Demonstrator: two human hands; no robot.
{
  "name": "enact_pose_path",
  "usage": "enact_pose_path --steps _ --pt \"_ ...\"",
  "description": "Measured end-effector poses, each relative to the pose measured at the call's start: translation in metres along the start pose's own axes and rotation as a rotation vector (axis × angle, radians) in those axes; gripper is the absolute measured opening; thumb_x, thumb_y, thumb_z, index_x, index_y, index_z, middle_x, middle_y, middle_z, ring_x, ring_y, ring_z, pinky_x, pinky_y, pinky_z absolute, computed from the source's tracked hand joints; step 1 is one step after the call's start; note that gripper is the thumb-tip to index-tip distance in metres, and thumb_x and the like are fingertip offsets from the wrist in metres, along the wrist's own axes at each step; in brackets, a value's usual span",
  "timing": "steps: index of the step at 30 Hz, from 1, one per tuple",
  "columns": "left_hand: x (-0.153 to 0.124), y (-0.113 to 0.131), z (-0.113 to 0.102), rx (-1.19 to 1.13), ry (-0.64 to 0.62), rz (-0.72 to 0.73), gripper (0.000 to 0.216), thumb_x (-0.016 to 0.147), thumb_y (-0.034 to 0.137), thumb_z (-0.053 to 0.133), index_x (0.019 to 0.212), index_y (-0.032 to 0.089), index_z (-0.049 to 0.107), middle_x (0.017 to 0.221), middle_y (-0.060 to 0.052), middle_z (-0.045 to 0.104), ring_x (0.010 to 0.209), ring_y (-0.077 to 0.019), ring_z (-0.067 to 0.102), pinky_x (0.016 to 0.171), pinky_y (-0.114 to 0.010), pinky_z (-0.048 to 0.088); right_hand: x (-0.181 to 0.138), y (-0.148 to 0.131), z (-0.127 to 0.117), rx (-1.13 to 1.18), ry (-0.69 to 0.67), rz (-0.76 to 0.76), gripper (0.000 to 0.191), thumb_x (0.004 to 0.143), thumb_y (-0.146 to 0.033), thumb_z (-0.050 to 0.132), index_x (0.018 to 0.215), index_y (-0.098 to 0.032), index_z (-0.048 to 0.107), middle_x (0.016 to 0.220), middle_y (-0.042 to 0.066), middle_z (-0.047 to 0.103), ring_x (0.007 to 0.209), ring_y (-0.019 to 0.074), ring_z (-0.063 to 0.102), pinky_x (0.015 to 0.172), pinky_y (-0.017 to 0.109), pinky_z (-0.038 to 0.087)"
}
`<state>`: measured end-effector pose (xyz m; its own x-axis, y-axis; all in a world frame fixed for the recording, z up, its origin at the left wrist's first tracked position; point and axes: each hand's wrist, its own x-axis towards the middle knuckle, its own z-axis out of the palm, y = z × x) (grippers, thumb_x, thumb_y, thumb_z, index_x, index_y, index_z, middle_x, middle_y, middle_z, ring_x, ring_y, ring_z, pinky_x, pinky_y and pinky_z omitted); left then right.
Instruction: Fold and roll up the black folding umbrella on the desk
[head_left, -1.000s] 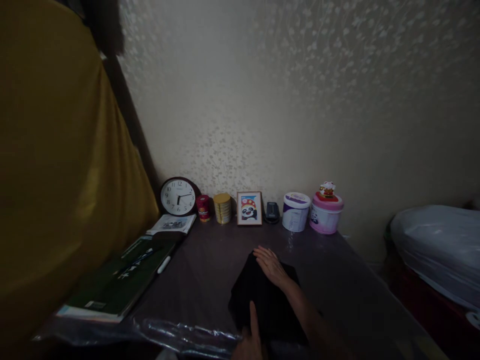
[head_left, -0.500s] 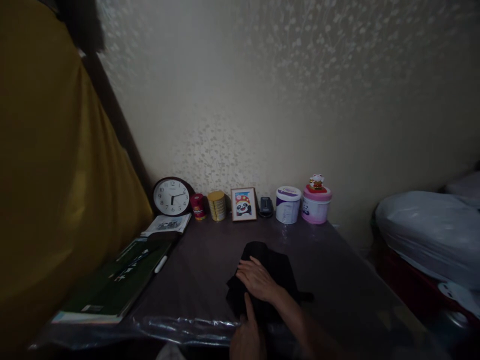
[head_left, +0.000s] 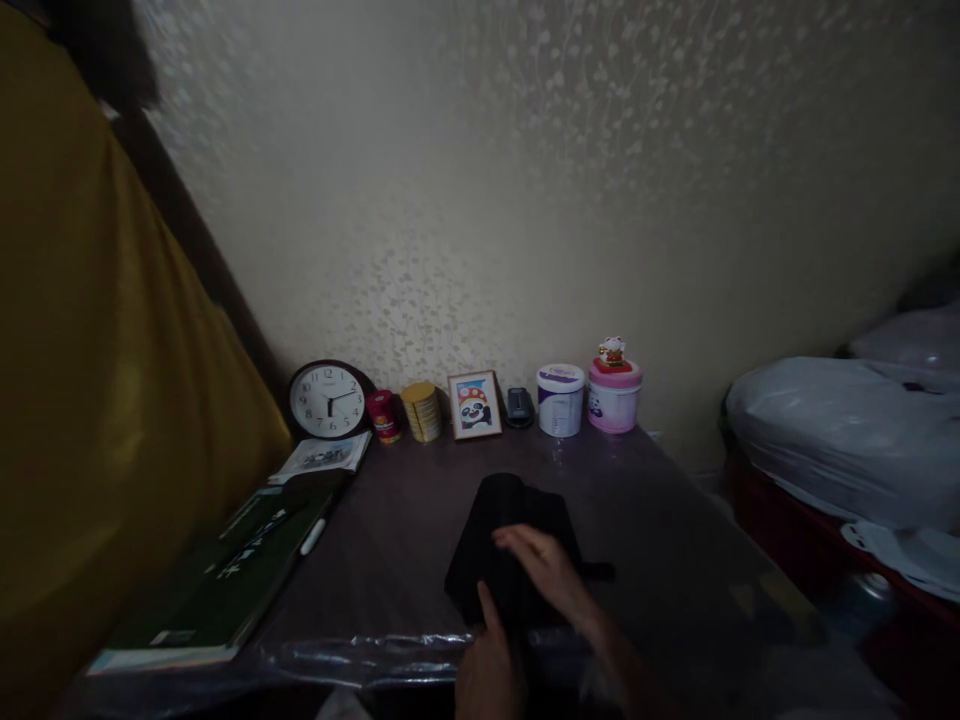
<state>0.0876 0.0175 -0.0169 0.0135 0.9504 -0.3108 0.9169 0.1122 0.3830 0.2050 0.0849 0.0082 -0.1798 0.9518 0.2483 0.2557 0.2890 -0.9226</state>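
A black cloth item (head_left: pixel 484 530) lies spread on the dark tabletop, with flat panels and a narrow strap-like piece sticking out to the right; its exact kind is hard to make out in the dim light. At its near edge is my left hand (head_left: pixel 491 665), the index finger stretched forward onto the cloth. The other fingers seem curled around that edge, though mostly hidden. My right hand (head_left: pixel 544 570) is over the cloth's middle right, palm down, fingers extended and holding nothing.
A green book (head_left: pixel 255 560) and a white marker (head_left: pixel 313 537) lie left. Along the wall stand a clock (head_left: pixel 328 400), red can (head_left: pixel 385 417), yellow tin (head_left: pixel 422 412), panda picture frame (head_left: pixel 475 405), dark device (head_left: pixel 518 407), white-purple tub (head_left: pixel 560 403) and pink tub (head_left: pixel 615 400).
My right hand has slid right and slightly nearer across the cloth, baring more of its left part, which looks flatter. My left hand stays at the near edge. The view has shifted slightly.
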Motion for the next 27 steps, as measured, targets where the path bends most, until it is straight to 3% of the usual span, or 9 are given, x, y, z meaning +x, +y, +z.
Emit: enact_pose_path --steps 3,5,8,11,18,27 --pt "0.000 0.000 0.001 -0.007 0.006 -0.027 0.063 0.083 0.011 0.027 0.136 -0.001 -0.005 0.100 -0.018 0.064 0.087 -0.0219 0.062 0.067 -0.029 0.038 0.002 0.041 -0.043 -0.197 0.434 0.117 0.034 0.078 -0.041 0.042 0.094 -0.020 0.062 0.097 0.008 0.066 0.094 0.0226 0.058 0.089 0.036 0.041" --pt "0.000 0.000 0.001 0.000 0.001 -0.028 0.062 0.084 0.010 0.026 0.137 0.000 -0.003 0.101 -0.018 0.063 0.088 -0.0216 0.061 0.067 -0.029 0.037 0.000 0.066 -0.063 -0.271 0.523 0.200 0.029 0.074 -0.038 0.044 0.087 -0.019 0.062 0.091 0.009 0.066 0.090 0.0244 0.059 0.085 0.039 0.043" --pt "0.000 -0.001 0.003 0.001 0.019 -0.011 0.061 0.083 0.010 0.026 0.137 0.000 -0.003 0.103 -0.018 0.062 0.088 -0.0207 0.061 0.066 -0.028 0.037 -0.004 0.084 -0.072 -0.202 0.424 0.340 0.027 0.073 -0.038 0.045 0.083 -0.019 0.062 0.073 0.006 0.065 0.072 0.0222 0.062 0.068 0.037 0.049" --pt "0.001 -0.003 0.004 -0.005 0.041 0.009 0.061 0.085 0.013 0.026 0.137 0.000 -0.003 0.102 -0.018 0.062 0.087 -0.0206 0.061 0.066 -0.028 0.037 -0.004 0.084 -0.066 -0.102 0.360 0.468 0.031 0.074 -0.041 0.043 0.087 -0.019 0.061 0.068 0.004 0.064 0.059 0.0196 0.061 0.054 0.033 0.049" --pt "0.000 -0.001 0.002 -0.052 0.027 -0.009 0.062 0.085 0.014 0.027 0.137 0.001 -0.004 0.102 -0.016 0.063 0.090 -0.0207 0.061 0.069 -0.028 0.038 0.004 0.078 -0.062 -0.210 0.424 0.301 0.027 0.070 -0.039 0.049 0.078 -0.017 0.060 0.084 0.010 0.067 0.085 0.0243 0.061 0.079 0.037 0.046" --pt "0.003 -0.005 0.005 -0.059 0.028 -0.008 0.062 0.086 0.018 0.026 0.137 0.002 -0.005 0.102 -0.016 0.063 0.090 -0.0216 0.061 0.070 -0.029 0.038 0.003 0.058 -0.064 -0.061 0.362 0.306 0.035 0.069 -0.049 0.049 0.074 -0.017 0.064 0.078 0.006 0.068 0.080 0.0239 0.062 0.072 0.033 0.046"
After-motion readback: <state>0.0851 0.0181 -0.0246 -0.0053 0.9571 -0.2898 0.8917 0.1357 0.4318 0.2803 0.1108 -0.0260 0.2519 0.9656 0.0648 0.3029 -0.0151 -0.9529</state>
